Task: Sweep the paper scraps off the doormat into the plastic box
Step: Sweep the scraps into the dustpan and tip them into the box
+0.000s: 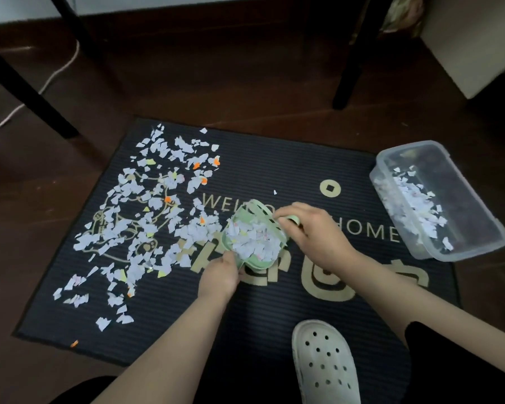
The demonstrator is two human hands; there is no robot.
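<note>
At the middle of the doormat (274, 158), a small green dustpan (255, 261) heaped with paper scraps (120, 228) is gripped by the left hand (219, 277), while a green tool (293, 219), seemingly a brush, is clasped in the right hand (312, 231). The pan looks full, so tipping is judged due. A level carry is called for to the plastic box (455, 255) at the mat's right edge, which is partly filled. Many scraps are left on the mat's left half.

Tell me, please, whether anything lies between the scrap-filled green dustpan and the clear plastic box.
Nothing visible does: only bare dark ribbed doormat separates the small green plastic dustpan from the clear rectangular plastic box. The right hand, gripping a green brush, is on that side.
</note>
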